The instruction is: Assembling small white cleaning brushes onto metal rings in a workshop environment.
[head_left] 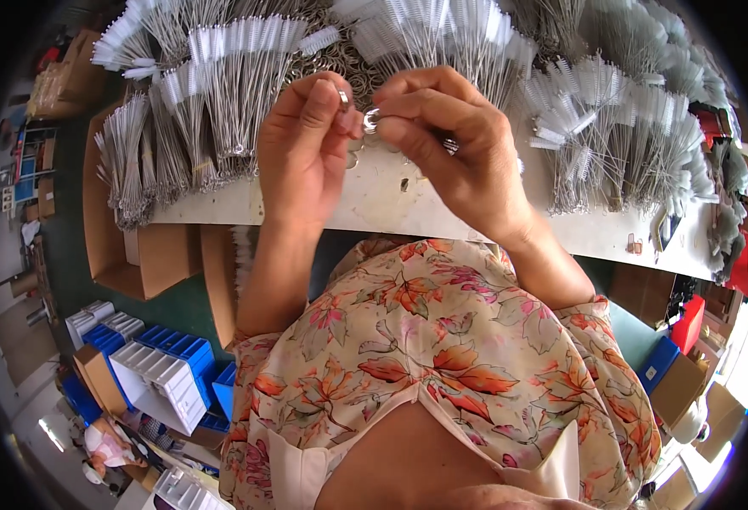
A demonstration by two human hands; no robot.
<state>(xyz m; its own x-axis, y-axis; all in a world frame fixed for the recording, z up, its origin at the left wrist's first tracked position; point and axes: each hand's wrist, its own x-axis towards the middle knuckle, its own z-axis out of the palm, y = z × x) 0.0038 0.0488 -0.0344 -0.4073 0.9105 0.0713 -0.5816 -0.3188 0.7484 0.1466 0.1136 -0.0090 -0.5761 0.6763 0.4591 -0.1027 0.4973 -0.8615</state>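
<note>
My left hand [302,144] is raised over the near side of the white table, its thumb and fingers pinched on a small shiny metal ring [344,100]. Close beside it, my right hand [467,140] pinches another shiny metal ring [371,120] between thumb and fingertips. The two hands nearly meet, and the fingers partly cover both rings. Behind them lies a heap of metal rings [331,61]. Bundles of thin wire brushes with white bristles [242,81] stand to its left, and more wire brushes [442,47] lie just behind my right hand.
Further brush bundles [620,127] cover the right of the white table [391,197]. An open cardboard box [140,263] stands below its left edge. Blue and grey plastic bins [157,382] are stacked on the green floor at lower left, where another person [110,446] shows.
</note>
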